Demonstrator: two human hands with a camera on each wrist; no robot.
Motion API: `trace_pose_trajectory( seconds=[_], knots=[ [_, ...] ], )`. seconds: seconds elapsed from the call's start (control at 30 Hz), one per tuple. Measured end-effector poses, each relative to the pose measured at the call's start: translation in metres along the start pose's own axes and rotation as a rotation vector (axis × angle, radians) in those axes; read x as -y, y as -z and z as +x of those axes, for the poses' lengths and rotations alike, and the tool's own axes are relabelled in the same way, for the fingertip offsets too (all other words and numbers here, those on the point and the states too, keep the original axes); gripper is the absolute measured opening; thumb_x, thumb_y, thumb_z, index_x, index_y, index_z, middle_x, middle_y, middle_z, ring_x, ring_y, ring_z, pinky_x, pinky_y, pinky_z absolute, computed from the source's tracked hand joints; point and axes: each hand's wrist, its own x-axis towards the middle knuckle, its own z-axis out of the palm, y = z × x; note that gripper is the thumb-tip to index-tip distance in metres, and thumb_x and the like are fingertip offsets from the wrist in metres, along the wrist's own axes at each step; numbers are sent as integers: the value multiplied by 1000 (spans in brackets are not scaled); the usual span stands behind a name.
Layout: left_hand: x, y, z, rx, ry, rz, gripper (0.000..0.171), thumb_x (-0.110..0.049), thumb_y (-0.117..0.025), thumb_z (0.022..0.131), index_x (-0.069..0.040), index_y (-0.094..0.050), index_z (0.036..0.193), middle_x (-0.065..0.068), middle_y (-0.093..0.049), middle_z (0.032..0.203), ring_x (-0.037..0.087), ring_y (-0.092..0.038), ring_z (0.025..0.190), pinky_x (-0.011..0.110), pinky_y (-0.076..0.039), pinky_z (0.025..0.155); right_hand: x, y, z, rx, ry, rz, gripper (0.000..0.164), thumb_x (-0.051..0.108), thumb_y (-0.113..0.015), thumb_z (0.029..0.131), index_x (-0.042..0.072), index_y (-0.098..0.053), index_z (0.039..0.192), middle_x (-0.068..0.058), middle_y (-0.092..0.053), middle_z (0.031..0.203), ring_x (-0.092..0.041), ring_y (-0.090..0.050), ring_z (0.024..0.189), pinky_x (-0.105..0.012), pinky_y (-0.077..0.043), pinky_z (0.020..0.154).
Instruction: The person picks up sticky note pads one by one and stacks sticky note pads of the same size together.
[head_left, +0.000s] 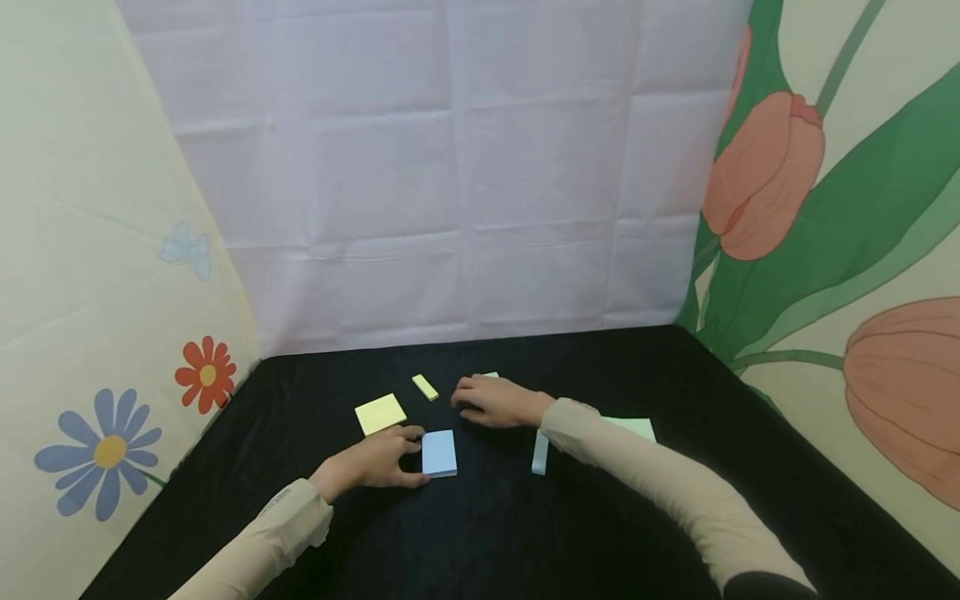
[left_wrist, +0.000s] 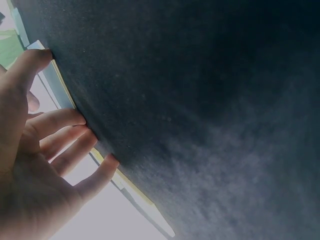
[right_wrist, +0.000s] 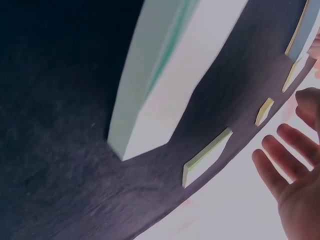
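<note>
The left hand (head_left: 378, 458) holds a square light-blue sticky-note pad (head_left: 438, 452) at its left side, thumb at the near corner and index finger at the far one. In the left wrist view, the thumb and index finger span the pad's edge (left_wrist: 59, 85), and the other fingers spread along the cloth. Beyond them lies a yellow pad (head_left: 381, 413). Farther right, the right hand (head_left: 495, 402) hovers with bent, relaxed fingers and nothing between them. Close to it are a small yellow pad (head_left: 425, 387) and a pale green pad (head_left: 491, 374), partly hidden behind the hand.
Under the right forearm are a narrow light-blue pad (head_left: 539, 454) and a larger pale green pad (head_left: 630, 428), partly covered by the sleeve. Black cloth (head_left: 480, 542) covers the table. A white sheet (head_left: 465, 167) hangs behind, with flower-printed cloths on both sides.
</note>
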Motion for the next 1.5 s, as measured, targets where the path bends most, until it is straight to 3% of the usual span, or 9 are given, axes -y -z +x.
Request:
trace_pose_trajectory(
  seconds=[0.27,0.9,1.5],
  knots=[
    [-1,1,-1,-10,-10,-2,57,-42,-72,89,2,-67,124,14,-56,137,26,-56,118,43,-45,98,-14,-3,-1,17,-43,7,29,22,-62,100,15,-61,127,-1,-56,126,-16,-54,114,-36,-47,94],
    [1,0,-3,-10,-14,-5,58,-44,-71,90,2,-67,125,14,-55,137,26,-56,115,43,-46,98,-25,0,0,104,-153,23,39,12,-66,96,16,-57,134,-3,-52,134,-22,-50,123,-39,-45,99],
    [3,-1,-2,-20,-29,5,56,-44,-71,90,1,-67,124,13,-56,136,24,-55,111,41,-47,95,-39,-4,-1,89,-203,50,45,7,-71,91,11,-56,133,-8,-51,131,-27,-50,114,-44,-47,94]
  ],
)
